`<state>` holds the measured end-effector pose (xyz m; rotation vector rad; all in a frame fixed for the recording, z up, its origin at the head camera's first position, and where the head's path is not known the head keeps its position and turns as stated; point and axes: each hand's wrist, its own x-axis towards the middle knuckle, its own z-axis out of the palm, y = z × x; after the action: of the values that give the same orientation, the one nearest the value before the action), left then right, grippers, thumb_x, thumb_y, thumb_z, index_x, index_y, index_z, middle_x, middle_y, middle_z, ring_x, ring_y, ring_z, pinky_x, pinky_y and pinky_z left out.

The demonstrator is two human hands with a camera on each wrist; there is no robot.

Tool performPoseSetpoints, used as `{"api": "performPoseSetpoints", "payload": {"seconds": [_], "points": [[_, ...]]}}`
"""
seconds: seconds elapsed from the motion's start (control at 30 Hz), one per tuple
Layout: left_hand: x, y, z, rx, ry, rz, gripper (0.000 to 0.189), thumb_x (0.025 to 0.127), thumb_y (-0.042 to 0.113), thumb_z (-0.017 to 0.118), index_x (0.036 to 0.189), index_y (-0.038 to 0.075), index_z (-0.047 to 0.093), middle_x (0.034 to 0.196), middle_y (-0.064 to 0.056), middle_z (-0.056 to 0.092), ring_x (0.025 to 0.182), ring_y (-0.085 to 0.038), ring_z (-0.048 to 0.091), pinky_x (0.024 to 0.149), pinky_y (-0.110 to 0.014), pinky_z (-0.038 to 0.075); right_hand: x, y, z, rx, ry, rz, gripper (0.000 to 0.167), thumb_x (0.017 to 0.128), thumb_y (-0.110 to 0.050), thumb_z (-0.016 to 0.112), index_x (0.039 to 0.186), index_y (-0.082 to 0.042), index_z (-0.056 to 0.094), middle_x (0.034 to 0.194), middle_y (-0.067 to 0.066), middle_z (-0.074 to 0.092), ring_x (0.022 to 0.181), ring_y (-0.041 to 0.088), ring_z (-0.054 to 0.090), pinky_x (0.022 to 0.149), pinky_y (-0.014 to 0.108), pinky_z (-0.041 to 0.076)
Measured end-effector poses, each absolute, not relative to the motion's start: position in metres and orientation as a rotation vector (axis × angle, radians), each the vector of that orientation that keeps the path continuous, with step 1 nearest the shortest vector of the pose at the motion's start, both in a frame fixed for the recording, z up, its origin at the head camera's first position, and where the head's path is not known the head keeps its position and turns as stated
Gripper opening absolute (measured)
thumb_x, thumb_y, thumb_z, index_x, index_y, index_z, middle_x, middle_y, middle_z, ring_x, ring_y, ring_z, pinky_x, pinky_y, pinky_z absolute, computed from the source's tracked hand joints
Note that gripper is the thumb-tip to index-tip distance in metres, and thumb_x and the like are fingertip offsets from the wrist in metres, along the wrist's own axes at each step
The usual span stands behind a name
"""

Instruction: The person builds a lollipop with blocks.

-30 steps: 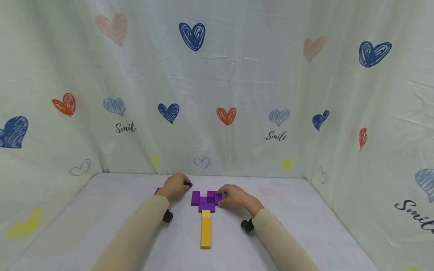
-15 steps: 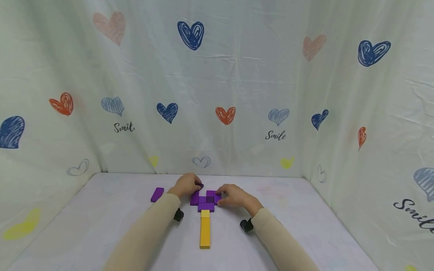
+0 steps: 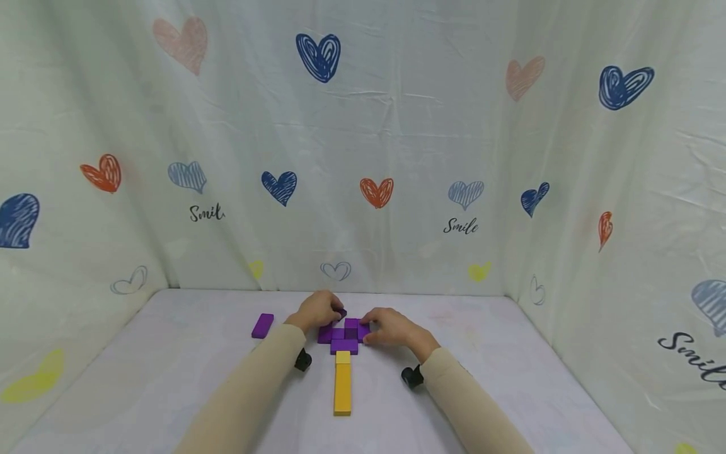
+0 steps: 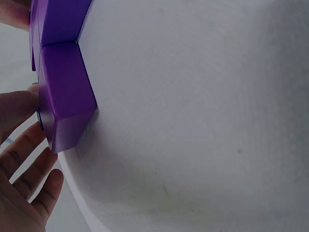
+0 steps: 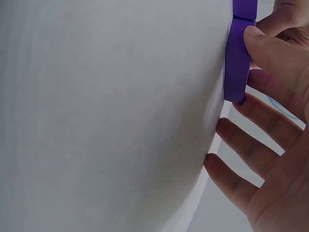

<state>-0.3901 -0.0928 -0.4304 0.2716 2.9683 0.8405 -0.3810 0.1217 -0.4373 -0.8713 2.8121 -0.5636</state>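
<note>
Near the back of the table, my left hand (image 3: 317,309) pinches a small dark purple block (image 3: 342,313) at the far left of a group of purple blocks. That group includes a front block (image 3: 344,346) lying crosswise and a left block (image 3: 325,335), partly covered by my left hand. My right hand (image 3: 392,328) grips the rightmost purple block (image 3: 363,332) between thumb and fingers. In the right wrist view, the thumb presses this purple block (image 5: 236,63) while the outer fingertips touch the table. The left wrist view shows a purple block (image 4: 67,79) beside my left fingers.
A column of yellow blocks (image 3: 343,388) runs from the purple group toward the front. One loose purple block (image 3: 263,326) lies to the left, near my left forearm. A white curtain (image 3: 425,145) printed with hearts stands behind and at the sides of the white table (image 3: 454,403).
My left hand has moved right with the small purple block, to the group's back left, uncovering the loose purple block. My right hand stays on its block.
</note>
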Motion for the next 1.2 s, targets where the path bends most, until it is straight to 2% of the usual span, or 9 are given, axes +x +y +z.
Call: {"api": "performPoseSetpoints", "payload": {"seconds": [0.57, 0.87, 1.2], "points": [[-0.3877, -0.096, -0.4289, 0.276, 2.89, 0.949, 0.025, 0.084, 0.006, 0.068, 0.109, 0.008, 0.071, 0.105, -0.006, 0.065, 0.092, -0.021, 0.056, 0.09, -0.04, 0.049, -0.3821, 0.121, -0.4379, -0.861, 2.815, -0.552, 0.041, 0.083, -0.031, 0.074, 0.12, -0.016, 0.066, 0.123, -0.001, 0.062, 0.115, 0.019, 0.054, 0.103, 0.041, 0.04], [-0.3893, -0.0974, -0.4338, 0.274, 2.883, 0.979, 0.028, 0.084, 0.014, 0.072, 0.111, 0.009, 0.069, 0.104, -0.006, 0.064, 0.091, -0.02, 0.056, 0.092, -0.04, 0.048, -0.3795, 0.1192, -0.4354, -0.814, 2.814, -0.561, 0.043, 0.082, -0.033, 0.074, 0.121, -0.017, 0.066, 0.123, -0.002, 0.062, 0.115, 0.019, 0.053, 0.103, 0.041, 0.04], [-0.3885, -0.0989, -0.4351, 0.307, 2.883, 0.979, 0.028, 0.084, 0.012, 0.071, 0.111, 0.008, 0.069, 0.107, -0.006, 0.065, 0.095, -0.021, 0.057, 0.094, -0.042, 0.047, -0.3778, 0.1211, -0.4351, -0.813, 2.818, -0.578, 0.042, 0.083, -0.031, 0.074, 0.121, -0.016, 0.065, 0.123, -0.001, 0.061, 0.116, 0.019, 0.053, 0.104, 0.042, 0.039]]}}
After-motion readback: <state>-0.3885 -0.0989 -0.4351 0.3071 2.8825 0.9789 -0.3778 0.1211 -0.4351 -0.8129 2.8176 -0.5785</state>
